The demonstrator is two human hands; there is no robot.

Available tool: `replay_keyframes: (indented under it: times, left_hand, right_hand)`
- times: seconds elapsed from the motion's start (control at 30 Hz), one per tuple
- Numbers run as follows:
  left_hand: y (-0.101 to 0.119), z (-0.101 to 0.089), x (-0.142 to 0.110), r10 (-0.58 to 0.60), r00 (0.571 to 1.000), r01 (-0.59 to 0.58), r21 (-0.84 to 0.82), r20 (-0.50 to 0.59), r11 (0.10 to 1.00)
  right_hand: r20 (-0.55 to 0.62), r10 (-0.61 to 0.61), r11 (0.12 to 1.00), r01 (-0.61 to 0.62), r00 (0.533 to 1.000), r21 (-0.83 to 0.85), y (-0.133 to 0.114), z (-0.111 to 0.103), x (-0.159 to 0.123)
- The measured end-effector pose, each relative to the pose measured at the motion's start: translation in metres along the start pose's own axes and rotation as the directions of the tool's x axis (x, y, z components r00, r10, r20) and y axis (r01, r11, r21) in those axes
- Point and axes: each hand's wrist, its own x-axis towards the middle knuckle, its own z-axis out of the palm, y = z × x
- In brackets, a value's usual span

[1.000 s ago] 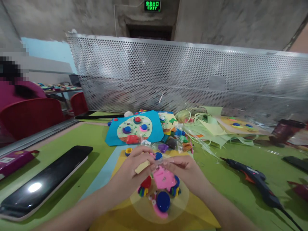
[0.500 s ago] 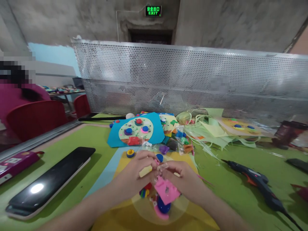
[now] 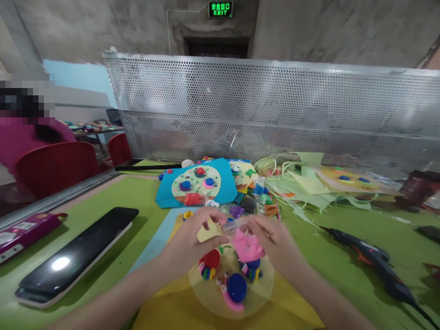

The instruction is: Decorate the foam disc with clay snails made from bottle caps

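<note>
My right hand (image 3: 275,233) grips a clear plastic bag of pink modelling clay (image 3: 248,245) by its upper end. To its left, my left hand (image 3: 197,236) is curved with thumb and fingers apart; its fingertips are close to the bag's clear edge, and whether a small pink bit touches them I cannot tell. Beneath both hands lies a yellow sheet with a pale round disc (image 3: 264,298). On the disc sit a clay snail with a blue cap shell (image 3: 237,288), a red-capped one with striped body (image 3: 209,263), and another blue-capped one (image 3: 253,268) partly hidden by the bag.
A black hot glue gun (image 3: 364,250) lies at right. On the left are a long black case (image 3: 79,256) and a purple box (image 3: 29,233). Behind my hands are a blue craft card (image 3: 161,192), several clay packets (image 3: 236,211) and paper strips (image 3: 292,174). A person in pink sits far left.
My hands have drawn apart. The pink clay bag has risen up and right with my right hand, uncovering more of the snails on the disc. The view has shifted slightly.
</note>
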Motion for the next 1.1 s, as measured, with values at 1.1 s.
replay_keyframes:
  times: [1.1]
  left_hand:
    - [-0.033,-0.005,0.019,-0.250,0.961,0.259,-0.071,0.115,0.963]
  right_hand:
    - [0.297,0.243,0.599,0.099,0.923,-0.795,0.058,0.007,0.008]
